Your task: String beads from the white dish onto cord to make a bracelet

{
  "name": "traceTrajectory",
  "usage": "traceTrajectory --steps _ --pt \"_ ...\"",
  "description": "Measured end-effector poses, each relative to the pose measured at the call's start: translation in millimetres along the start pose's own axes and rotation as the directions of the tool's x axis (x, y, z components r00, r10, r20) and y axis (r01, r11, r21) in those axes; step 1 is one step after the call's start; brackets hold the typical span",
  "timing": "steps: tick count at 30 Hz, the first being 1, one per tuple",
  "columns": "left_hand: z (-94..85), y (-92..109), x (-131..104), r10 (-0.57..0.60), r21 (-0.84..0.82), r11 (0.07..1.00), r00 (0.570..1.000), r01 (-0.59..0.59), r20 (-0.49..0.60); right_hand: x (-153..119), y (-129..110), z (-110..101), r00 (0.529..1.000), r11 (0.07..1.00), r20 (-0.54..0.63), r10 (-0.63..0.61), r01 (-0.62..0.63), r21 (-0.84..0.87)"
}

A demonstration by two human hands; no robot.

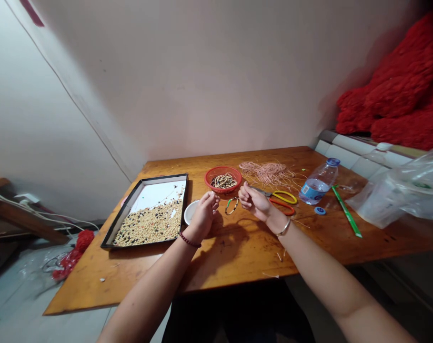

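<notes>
A small beaded bracelet [232, 206], with green, dark and pale beads, forms a loop between my two hands. My left hand [206, 208] is closed in a pinch on the loop's left, a dark red bead string round its wrist. Closed the same way on the right is my right hand [254, 201], wearing a metal bangle. The bracelet seems to hang from thin cord ends in both pinches, though the cord itself is too fine to make out. Just behind is a red basket [206, 180] of strung beads [225, 181]. A white bowl [189, 212] is partly hidden behind my left hand.
A black-rimmed tray [145, 180] of loose beads [148, 224] lies left on the wooden table [216, 267]. Scissors [285, 200], pink cord [268, 172], a water bottle [318, 183], its blue cap [319, 211] and a green strip [347, 212] lie right. Red yarn [398, 90] is piled beyond.
</notes>
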State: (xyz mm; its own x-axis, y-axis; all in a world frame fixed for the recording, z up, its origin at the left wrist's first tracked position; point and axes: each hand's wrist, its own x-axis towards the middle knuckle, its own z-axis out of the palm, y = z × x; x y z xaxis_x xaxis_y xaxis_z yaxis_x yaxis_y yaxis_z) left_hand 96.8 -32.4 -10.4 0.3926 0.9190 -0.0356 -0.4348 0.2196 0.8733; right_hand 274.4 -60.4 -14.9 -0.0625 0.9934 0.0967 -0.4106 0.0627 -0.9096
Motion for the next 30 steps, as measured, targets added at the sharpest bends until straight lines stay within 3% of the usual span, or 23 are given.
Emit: traceTrajectory --steps 8,14,19,24,30 --pt "-3.6 2.8 1.4 0.028 0.037 0.999 1.0 -0.028 0.002 0.5 1.3 -0.9 0.997 0.987 -0.019 -0.07 0.066 -0.145" --pt "-7.3 1.6 1.3 0.113 0.233 0.966 0.994 -0.108 -0.007 4.4 7.9 -5.2 0.979 0.972 -0.15 -0.135 0.101 -0.214" --pt "-8.3 1.2 1.4 0.289 0.503 0.833 0.956 -0.23 -0.041 7.9 5.2 -11.3 0.986 0.994 -0.133 -0.105 0.1 -0.044" --pt "-13.4 -0.5 4.1 0.435 0.65 0.68 0.9 -0.339 0.014 10.8 -3.4 -23.7 0.971 0.989 -0.229 -0.064 0.092 0.113" --pt "-20.2 -0.4 8.9 0.498 0.647 0.681 0.864 -0.342 -0.068 13.2 -16.3 -42.3 0.923 0.932 -0.383 -0.031 0.165 0.322"
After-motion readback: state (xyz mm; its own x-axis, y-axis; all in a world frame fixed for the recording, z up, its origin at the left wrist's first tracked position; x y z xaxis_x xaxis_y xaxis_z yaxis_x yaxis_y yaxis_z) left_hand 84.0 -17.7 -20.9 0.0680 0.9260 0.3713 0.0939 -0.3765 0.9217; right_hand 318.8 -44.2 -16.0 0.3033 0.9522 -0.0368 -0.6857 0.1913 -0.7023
